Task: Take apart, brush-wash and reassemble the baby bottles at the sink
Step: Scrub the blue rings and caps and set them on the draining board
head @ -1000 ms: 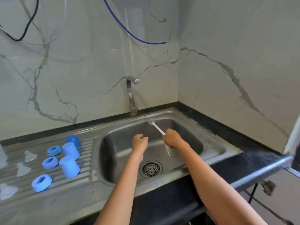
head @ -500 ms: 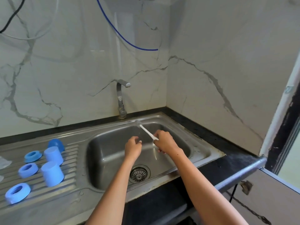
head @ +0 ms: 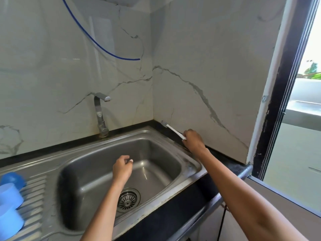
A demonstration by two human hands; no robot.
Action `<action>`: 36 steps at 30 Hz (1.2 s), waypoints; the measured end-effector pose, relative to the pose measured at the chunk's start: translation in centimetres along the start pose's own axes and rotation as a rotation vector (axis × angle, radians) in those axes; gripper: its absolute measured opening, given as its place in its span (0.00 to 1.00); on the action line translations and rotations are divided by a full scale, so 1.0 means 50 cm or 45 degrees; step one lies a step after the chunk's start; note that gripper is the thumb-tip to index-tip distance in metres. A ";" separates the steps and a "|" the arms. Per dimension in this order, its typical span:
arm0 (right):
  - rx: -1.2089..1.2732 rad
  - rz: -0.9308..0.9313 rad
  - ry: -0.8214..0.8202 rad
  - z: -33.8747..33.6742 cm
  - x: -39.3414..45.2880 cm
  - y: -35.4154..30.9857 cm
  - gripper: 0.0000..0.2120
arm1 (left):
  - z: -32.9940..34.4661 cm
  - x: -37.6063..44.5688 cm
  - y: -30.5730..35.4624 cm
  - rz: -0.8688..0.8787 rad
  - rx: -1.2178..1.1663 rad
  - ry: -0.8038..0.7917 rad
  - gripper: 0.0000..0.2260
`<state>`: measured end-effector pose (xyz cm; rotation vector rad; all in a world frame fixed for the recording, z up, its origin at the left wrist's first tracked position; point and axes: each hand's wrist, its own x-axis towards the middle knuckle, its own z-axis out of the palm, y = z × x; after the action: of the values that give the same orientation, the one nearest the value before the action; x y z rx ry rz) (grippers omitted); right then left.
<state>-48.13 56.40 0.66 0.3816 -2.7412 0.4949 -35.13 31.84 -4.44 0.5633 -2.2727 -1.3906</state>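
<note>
My right hand (head: pixel 192 140) grips the white handle of a small bottle brush (head: pixel 171 128), whose grey bristle head points into the back right corner over the black counter, beside the steel sink (head: pixel 189 166). My left hand (head: pixel 122 168) hovers over the basin with its fingers loosely curled and nothing in it. Two light blue bottle caps (head: pixel 9 195) (head: pixel 9 221) and a darker blue dome (head: pixel 13 179) stand on the drainboard at the far left edge of the view. The other bottle parts are out of view.
A steel tap (head: pixel 100 115) rises behind the basin, with no water running. The drain strainer (head: pixel 127 200) lies in the basin floor. Marble walls close the back and right. A blue hose (head: pixel 104 47) hangs on the wall. A window frame (head: pixel 278 94) stands at right.
My right hand has carried the brush out of the basin to the back right counter corner. My left hand stayed over the basin. The view turned right, dropping most blue parts out.
</note>
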 end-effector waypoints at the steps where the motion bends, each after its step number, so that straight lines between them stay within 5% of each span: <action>1: -0.030 -0.012 -0.005 0.003 0.004 0.007 0.10 | -0.002 -0.001 0.000 -0.004 -0.003 -0.002 0.14; 36: -0.576 -0.102 -0.063 0.024 0.026 0.070 0.11 | 0.001 -0.004 -0.007 0.009 0.038 -0.012 0.12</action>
<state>-50.72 58.87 -0.95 0.3856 -2.7616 -0.1598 -34.96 31.85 -4.82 0.5590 -2.3043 -1.3608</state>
